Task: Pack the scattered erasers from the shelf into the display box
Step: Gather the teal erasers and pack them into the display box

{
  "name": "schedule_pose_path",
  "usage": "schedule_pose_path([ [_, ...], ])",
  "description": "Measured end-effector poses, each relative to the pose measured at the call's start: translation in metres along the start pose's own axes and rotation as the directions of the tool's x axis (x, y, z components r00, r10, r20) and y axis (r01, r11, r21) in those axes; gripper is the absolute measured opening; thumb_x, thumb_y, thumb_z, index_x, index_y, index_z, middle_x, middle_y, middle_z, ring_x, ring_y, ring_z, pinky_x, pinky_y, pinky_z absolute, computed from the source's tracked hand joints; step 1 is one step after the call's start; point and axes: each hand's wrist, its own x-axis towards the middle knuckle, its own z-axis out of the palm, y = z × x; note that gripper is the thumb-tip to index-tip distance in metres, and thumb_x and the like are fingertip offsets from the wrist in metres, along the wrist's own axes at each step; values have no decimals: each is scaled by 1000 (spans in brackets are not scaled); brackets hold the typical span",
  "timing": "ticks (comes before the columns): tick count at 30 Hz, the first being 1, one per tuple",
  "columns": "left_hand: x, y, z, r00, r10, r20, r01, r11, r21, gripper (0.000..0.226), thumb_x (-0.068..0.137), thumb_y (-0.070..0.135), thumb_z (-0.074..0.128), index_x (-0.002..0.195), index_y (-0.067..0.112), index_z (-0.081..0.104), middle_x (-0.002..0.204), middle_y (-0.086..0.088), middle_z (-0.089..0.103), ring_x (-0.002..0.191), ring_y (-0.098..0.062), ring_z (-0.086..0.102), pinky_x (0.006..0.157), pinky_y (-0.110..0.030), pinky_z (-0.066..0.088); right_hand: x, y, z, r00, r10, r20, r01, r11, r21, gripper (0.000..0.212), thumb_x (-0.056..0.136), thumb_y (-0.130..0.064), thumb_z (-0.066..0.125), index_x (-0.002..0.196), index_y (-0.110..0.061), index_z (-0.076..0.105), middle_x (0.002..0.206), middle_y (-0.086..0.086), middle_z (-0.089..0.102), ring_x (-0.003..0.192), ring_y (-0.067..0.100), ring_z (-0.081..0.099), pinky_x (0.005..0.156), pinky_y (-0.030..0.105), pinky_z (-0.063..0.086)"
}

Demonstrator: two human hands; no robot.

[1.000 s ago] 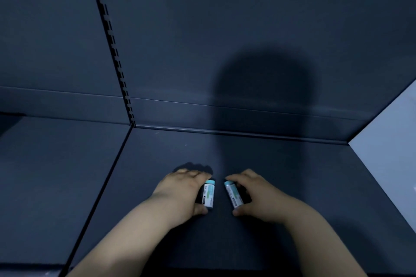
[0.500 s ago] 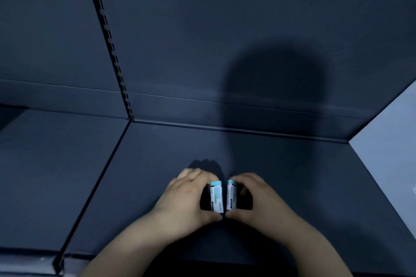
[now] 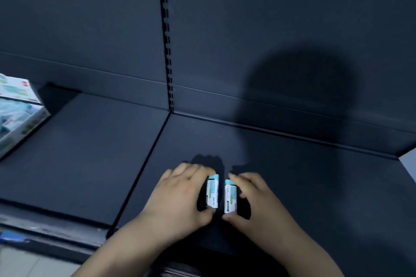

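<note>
Two sleeved erasers are held on the dark shelf, near its front edge. The left eraser is pinched lengthwise by the left hand, fingertips at its blue far end and thumb at its near end. The right eraser is gripped the same way by the right hand. The two erasers are set side by side, close together but with a narrow gap seen between them.

The erasers are judged to be light, small and fairly stiff, with smooth paper sleeves that may slip a little; an end-to-end pinch, or a hold across the long sides, should be enough, and breakage is not expected.

The display box is seen at the far left edge of the shelf, well apart from the hands, only partly in view.

Compared with half a second ago, the erasers are held slightly further apart, the view is turned leftward, and the box, unseen then, is now brought into the picture.
</note>
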Motion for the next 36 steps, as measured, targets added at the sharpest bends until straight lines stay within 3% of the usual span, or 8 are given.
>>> schedule_pose_path([
  [3,-18,-44,-18,998,49,-50,-45,997,64,63,55,55,49,114,35,51,106,20,59,102,-4,46,78,-22,43,11,-37,34,999,1,-33,-1,1000,7,70,76,-36,69,136,-39,34,115,-35,25,108,-9,42,93,7,35],
  [6,-35,-95,-43,988,134,-75,-125,985,118,65,53,54,56,114,31,58,105,17,61,99,-6,47,75,-23,46,27,-82,75,993,12,-121,-12,1000,1,67,76,-35,69,135,-38,36,113,-38,23,106,-12,38,86,-3,27],
  [11,-63,-178,-94,978,188,-94,-168,968,187,68,46,47,73,111,28,62,102,13,64,95,-11,52,76,-25,30,58,-172,139,987,5,-162,-8,1000,-15,67,79,-35,64,138,-35,33,121,-28,26,116,-4,40,93,8,31],
  [15,-80,-215,-121,975,175,-133,-150,972,179,66,50,48,69,112,26,62,103,10,63,95,-15,55,76,-30,32,71,-216,159,986,-4,-167,-1,999,-34,69,82,-37,62,142,-34,27,128,-27,25,122,-4,35,96,8,28],
  [20,-88,-241,-127,978,167,-126,-141,970,196,66,51,48,66,113,26,63,103,11,63,96,-13,52,77,-28,32,83,-234,170,991,24,-134,-27,999,-20,73,83,-41,62,144,-35,22,136,-26,24,125,-6,31,100,10,28],
  [26,-93,-256,-134,980,153,-129,-115,958,261,66,52,54,62,112,26,65,99,12,63,94,-11,51,76,-28,34,103,-238,176,998,8,-65,-6,999,44,73,79,-40,66,141,-36,29,134,-27,29,120,-9,37,100,9,30],
  [31,-97,-285,-158,983,90,-162,-37,952,303,70,51,54,69,115,25,63,102,10,63,98,-12,47,79,-28,31,129,-253,183,999,-33,-23,34,997,64,72,77,-39,69,138,-38,32,127,-29,28,117,-12,33,95,0,24],
  [36,-109,-330,-177,988,19,-155,29,953,301,72,53,52,73,118,23,61,103,9,63,97,-13,54,80,-27,32,152,-285,204,999,-40,-35,43,995,89,73,78,-40,69,140,-38,30,133,-27,28,123,-10,33,104,10,27],
])
